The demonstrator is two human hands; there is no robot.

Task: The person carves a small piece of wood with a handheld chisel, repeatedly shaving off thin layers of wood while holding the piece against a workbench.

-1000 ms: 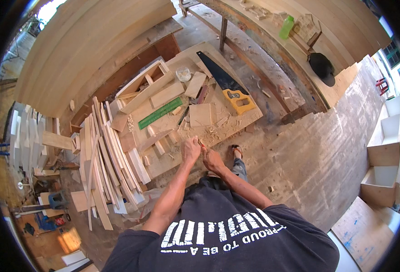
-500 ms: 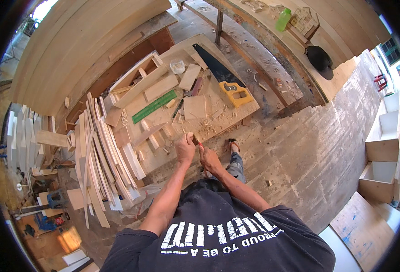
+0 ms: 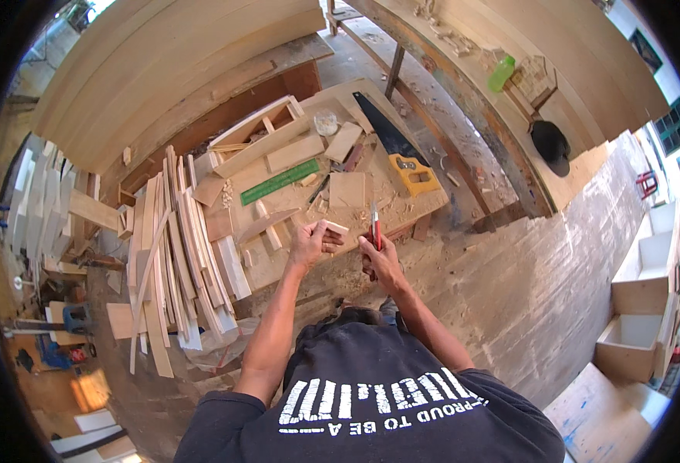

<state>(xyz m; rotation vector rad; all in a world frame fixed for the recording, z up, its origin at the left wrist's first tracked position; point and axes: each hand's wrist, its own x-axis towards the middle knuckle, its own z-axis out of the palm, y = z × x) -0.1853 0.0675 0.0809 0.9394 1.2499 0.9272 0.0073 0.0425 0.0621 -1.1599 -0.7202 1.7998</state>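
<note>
Fingers of the left hand (image 3: 307,245) clamp a small wood block (image 3: 338,228) by the near side of the work board (image 3: 340,99); those of the right hand (image 3: 381,261) grip what seems a red-handled knife (image 3: 377,229). We judge the step as trimming, block and blade apart; the next cut calls for steadiness.

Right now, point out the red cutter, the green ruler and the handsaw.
Red cutter (image 3: 377,228): head view, on its red body.
Green ruler (image 3: 280,183): head view, middle of its flat face.
Handsaw (image 3: 393,137): head view, on its dark blade.
</note>
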